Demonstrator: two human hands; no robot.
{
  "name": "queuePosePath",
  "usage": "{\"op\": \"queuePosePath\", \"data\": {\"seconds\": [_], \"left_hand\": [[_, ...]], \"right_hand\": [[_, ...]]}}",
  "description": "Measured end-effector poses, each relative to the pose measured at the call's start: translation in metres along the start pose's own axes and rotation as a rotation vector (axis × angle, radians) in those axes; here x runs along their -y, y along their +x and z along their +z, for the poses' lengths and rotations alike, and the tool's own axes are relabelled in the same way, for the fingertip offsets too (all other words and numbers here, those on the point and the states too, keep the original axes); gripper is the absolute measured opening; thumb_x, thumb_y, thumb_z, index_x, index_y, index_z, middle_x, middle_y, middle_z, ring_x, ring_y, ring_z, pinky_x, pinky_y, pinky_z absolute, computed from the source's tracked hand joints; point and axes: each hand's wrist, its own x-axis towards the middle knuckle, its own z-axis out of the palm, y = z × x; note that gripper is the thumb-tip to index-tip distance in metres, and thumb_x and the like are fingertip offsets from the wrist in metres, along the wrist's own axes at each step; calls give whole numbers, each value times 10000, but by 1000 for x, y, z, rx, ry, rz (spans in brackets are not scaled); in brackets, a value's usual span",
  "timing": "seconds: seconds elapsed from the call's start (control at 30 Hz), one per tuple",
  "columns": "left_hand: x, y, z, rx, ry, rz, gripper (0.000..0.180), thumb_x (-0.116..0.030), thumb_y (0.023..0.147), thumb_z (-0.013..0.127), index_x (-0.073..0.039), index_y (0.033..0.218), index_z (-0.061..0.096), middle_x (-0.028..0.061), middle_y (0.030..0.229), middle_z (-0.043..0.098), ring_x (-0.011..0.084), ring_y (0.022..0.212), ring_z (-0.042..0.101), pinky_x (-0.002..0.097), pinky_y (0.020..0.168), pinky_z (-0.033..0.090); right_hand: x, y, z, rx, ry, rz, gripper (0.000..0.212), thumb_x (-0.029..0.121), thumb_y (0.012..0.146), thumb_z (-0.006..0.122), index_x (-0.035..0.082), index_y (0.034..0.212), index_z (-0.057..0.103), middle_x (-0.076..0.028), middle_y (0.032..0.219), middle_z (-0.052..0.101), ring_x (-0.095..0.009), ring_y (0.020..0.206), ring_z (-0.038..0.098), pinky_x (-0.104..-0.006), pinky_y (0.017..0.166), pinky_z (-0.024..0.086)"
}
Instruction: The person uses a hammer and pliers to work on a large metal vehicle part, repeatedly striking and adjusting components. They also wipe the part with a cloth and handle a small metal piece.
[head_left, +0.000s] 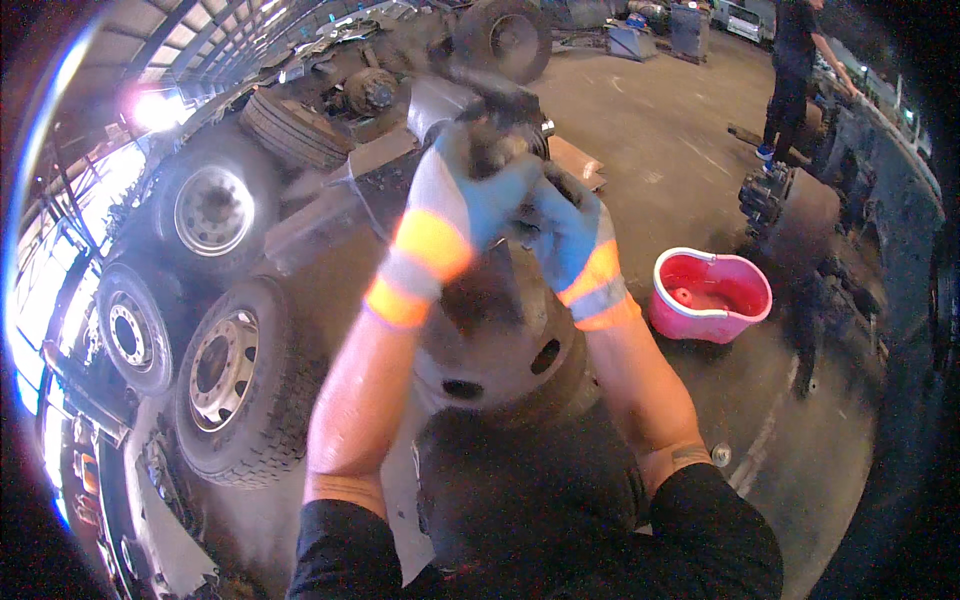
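Both my hands wear blue and grey work gloves with bright orange cuffs and are raised in front of me, close together. My left hand is closed round a dark, greasy-looking metal part, whose exact kind blur and the gloves hide. At its right side my right hand has its fingers curled against the lower part of the same piece. Below the hands, right in front of my body, lies a grey wheel rim with oval holes.
Truck wheels with tyres stand at the left. A pink bucket sits on the floor to the right. Beyond it are an axle hub with a brake drum and a person in dark clothes. Vehicle parts are piled ahead.
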Motion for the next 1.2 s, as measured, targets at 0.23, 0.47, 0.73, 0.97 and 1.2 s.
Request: {"op": "queuePosePath", "data": {"seconds": [0.23,0.47,0.73,0.97,1.2], "left_hand": [[4,79,-26,388,304,-14,353,-277,814,608,-34,1061,679,179,973,696,214,876,663,345,791,505],[28,134,-45,779,556,-68,321,-131,799,607,-57,1108,654,96,1071,672,210,897,654,323,773,526],[-2,137,-31,889,728,-29,311,-99,808,587,-93,1109,661,92,1022,689,266,856,652,338,729,522],[76,180,-33,623,750,4,409,-390,803,640,-45,1018,689,85,855,678,187,745,618,342,687,501],[59,190,-8,341,993,-155,273,-267,887,575,-120,1097,668,73,821,678,180,736,618,339,669,485]], "right_hand": [[-15,35,21,-24,31,107,196,216,931,598,53,1039,617,-76,937,666,-185,775,665,-319,640,556],[-21,48,27,-63,-170,-4,205,219,909,634,44,1013,614,-71,875,666,-185,719,658,-307,610,541],[-26,58,12,-137,-72,-71,214,218,906,639,50,1035,609,-85,898,664,-215,728,664,-340,627,554],[-29,78,20,-115,137,-38,224,216,903,643,56,1055,605,-98,918,662,-240,736,670,-369,642,565],[-34,90,7,-104,210,18,237,215,900,647,61,1074,601,-111,938,660,-266,745,676,-398,656,576]]}}
